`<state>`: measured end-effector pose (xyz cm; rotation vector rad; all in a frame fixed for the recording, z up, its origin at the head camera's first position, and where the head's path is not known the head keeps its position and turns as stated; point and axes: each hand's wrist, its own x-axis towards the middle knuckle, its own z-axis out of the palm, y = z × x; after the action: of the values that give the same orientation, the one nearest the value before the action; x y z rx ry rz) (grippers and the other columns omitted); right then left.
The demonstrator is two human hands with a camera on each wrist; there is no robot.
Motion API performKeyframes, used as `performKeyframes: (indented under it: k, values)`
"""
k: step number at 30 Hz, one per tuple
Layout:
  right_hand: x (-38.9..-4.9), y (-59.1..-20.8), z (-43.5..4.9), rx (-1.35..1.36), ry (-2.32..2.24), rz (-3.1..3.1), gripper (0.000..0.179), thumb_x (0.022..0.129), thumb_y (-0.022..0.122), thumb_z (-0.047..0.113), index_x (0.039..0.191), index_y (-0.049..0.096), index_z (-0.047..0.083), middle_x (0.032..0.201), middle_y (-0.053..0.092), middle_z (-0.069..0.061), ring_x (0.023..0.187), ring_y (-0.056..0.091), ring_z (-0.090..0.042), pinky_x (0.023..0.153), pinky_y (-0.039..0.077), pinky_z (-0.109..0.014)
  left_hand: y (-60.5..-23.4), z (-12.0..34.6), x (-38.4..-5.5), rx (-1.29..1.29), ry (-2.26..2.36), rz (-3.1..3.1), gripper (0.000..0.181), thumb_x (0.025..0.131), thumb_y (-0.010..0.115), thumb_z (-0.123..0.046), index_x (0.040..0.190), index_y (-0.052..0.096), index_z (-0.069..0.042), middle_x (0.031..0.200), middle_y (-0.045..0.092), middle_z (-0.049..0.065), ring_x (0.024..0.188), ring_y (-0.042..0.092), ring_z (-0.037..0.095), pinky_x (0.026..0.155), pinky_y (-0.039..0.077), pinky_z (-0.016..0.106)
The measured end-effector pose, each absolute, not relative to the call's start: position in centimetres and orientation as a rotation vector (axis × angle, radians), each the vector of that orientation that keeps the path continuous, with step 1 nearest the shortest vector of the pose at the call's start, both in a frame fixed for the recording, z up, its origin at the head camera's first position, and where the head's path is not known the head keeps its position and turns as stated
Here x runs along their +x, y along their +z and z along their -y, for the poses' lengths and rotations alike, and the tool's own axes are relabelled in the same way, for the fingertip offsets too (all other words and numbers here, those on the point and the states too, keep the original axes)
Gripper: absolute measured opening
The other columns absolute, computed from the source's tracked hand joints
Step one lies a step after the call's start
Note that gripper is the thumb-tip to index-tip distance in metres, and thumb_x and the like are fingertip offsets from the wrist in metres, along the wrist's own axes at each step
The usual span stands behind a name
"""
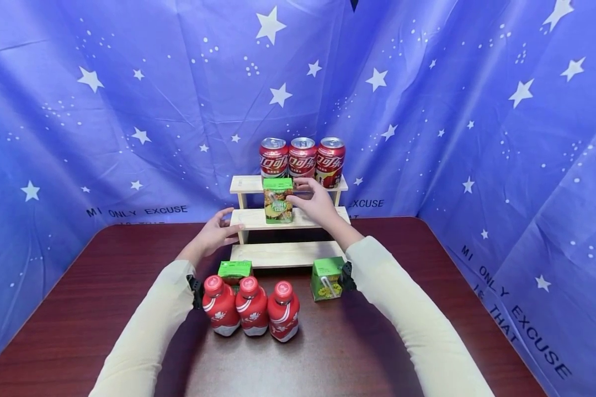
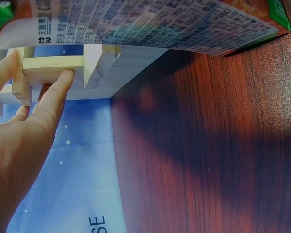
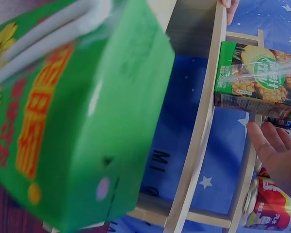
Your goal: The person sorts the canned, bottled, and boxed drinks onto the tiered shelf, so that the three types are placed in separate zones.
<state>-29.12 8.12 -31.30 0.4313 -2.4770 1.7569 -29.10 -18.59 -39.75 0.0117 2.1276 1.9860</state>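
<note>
A green pineapple juice box (image 1: 278,203) stands upright on the middle board of a stepped wooden shelf (image 1: 273,255). My right hand (image 1: 318,203) is at the box's right side, thumb near its front; in the right wrist view the fingers (image 3: 267,141) look fairly straight and lie beside the carton, not wrapped round it. At the shelf's left end, my left hand (image 1: 217,234) holds the middle board, thumb on its front edge and other fingers round the end. The left wrist view shows that thumb (image 2: 63,85) against the wood.
Several more drinks are about: three red cola cans (image 1: 302,160) on the top board, three red bottles (image 1: 252,309) on the table in front, a green carton (image 1: 235,268) behind them, and another green carton (image 1: 326,280) near my right wrist. A blue starry curtain (image 1: 179,110) hangs behind.
</note>
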Motion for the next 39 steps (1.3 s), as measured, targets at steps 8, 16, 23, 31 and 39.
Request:
performKeyframes:
  k: [8, 16, 23, 31, 39]
  values:
    - [-28.4, -31.7, -9.3, 0.469, 1.647, 2.584, 0.045, 0.085, 0.070, 0.025, 0.125, 0.054, 0.015, 0.126, 0.055, -0.015, 0.113, 0.057, -0.030, 0.091, 0.054, -0.042, -39.8, 18.5, -29.1, -0.007, 2.001, -2.119, 0.075, 0.093, 0.055, -0.007, 0.151, 0.007, -0.013, 0.142, 0.028, 0.026, 0.123, 0.044, 0.035, 0.104, 0.043, 0.047]
    - [-26.9, -32.3, -10.5, 0.563, 1.600, 2.671, 0.045, 0.086, 0.068, 0.025, 0.126, 0.054, 0.011, 0.127, 0.055, -0.016, 0.114, 0.056, -0.030, 0.092, 0.053, -0.042, -39.7, 18.5, -29.1, -0.004, 2.004, -2.108, 0.076, 0.093, 0.056, -0.008, 0.151, 0.008, -0.013, 0.142, 0.028, 0.026, 0.126, 0.043, 0.036, 0.105, 0.043, 0.047]
    - [-25.3, -33.0, -12.2, 0.673, 1.576, 2.731, 0.046, 0.086, 0.068, 0.022, 0.125, 0.054, 0.005, 0.128, 0.054, -0.021, 0.116, 0.054, -0.035, 0.096, 0.050, -0.045, -39.6, 18.5, -29.0, -0.005, 2.002, -2.109, 0.076, 0.093, 0.055, -0.006, 0.151, 0.006, -0.013, 0.143, 0.027, 0.027, 0.128, 0.040, 0.040, 0.105, 0.042, 0.048]
    - [-23.8, -34.5, -14.5, 0.766, 1.469, 2.784, 0.044, 0.085, 0.069, 0.023, 0.123, 0.056, 0.005, 0.122, 0.059, -0.016, 0.111, 0.057, -0.030, 0.096, 0.049, -0.045, -39.7, 18.6, -29.1, -0.001, 2.000, -2.117, 0.076, 0.093, 0.055, -0.007, 0.151, 0.006, -0.014, 0.143, 0.026, 0.027, 0.130, 0.038, 0.042, 0.106, 0.041, 0.050]
    - [-21.8, -35.2, -16.5, 0.866, 1.345, 2.849, 0.045, 0.084, 0.070, 0.028, 0.122, 0.056, 0.007, 0.123, 0.059, -0.012, 0.113, 0.055, -0.030, 0.093, 0.050, -0.050, -39.6, 18.5, -29.1, -0.014, 2.021, -2.092, 0.076, 0.093, 0.054, -0.006, 0.151, 0.006, -0.013, 0.143, 0.027, 0.027, 0.129, 0.038, 0.041, 0.106, 0.041, 0.049]
